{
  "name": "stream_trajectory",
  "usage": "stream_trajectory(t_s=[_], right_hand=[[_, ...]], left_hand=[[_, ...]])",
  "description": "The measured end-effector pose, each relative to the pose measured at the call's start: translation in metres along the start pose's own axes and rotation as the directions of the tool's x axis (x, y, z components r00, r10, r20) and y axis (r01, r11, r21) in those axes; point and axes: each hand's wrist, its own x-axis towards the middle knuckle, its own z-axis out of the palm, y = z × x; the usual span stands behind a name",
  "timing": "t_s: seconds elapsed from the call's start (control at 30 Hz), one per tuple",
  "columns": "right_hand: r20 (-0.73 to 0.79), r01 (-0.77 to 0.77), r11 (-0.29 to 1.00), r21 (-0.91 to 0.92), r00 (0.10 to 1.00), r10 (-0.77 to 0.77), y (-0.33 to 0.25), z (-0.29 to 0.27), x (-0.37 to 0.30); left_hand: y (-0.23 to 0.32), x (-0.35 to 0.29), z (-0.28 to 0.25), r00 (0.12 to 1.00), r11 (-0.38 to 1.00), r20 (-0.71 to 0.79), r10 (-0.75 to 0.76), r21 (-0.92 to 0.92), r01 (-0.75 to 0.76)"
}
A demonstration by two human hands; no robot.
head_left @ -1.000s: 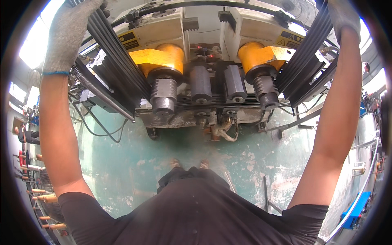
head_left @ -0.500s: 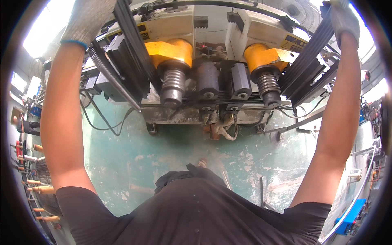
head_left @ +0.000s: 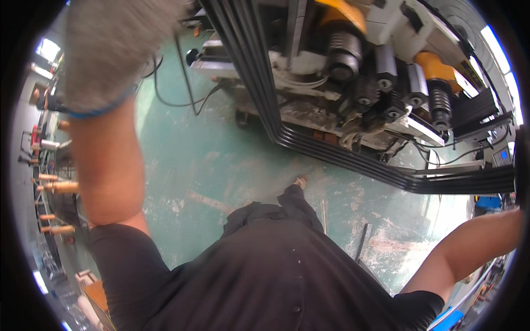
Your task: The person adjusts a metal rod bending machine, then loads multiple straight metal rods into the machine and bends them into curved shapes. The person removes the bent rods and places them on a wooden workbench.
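Note:
A bundle of several long black metal bars (head_left: 342,156), bent at two places, hangs in front of me, away from the machine. Its left leg rises to the top edge beside my left hand (head_left: 118,52), in a grey knit glove with a blue cuff. That hand is blurred and its fingers are partly cut off, but the raised bundle appears held there. The bundle's other end runs to the right rim, where my right forearm (head_left: 480,243) leaves the view; my right hand is out of sight.
Behind the bars stands a bending machine (head_left: 436,44) with yellow arms (head_left: 436,65), coil springs and dark die blocks. Cables (head_left: 187,83) hang at its left. A thin bar (head_left: 362,243) lies on the worn green floor (head_left: 182,165). Wooden-handled things (head_left: 61,187) line the left side.
The bars have come out from the machine's arms toward me, showing their bends. My view has turned left. My right hand has passed out of view at the right; my left looks nearer.

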Motion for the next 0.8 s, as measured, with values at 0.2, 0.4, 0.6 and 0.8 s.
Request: stream_trajectory(t_s=[0.2,0.4,0.6,0.8], right_hand=[[0.032,-0.265,0.925,0.272,0.963,0.267,-0.113,-0.04,-0.141],[0.55,-0.641,0.524,0.561,0.761,0.343,-0.251,-0.013,-0.299],[0.908,-0.917,0.041,0.397,0.399,0.13,-0.389,-0.017,-0.383],[0.937,-0.93,0.141,0.338,0.319,-0.141,-0.497,-0.013,-0.447]], left_hand=[[-0.003,-0.186,-0.044,0.801,0.813,-0.143,-0.582,-0.055,0.58],[0.003,-0.379,-0.081,0.501,0.527,-0.37,-0.783,0.034,0.849],[0.046,-0.527,-0.138,0.268,0.309,-0.563,-0.782,0.024,0.951],[0.051,-0.626,-0.21,0.114,0.157,-0.694,-0.711,0.0,0.988]])
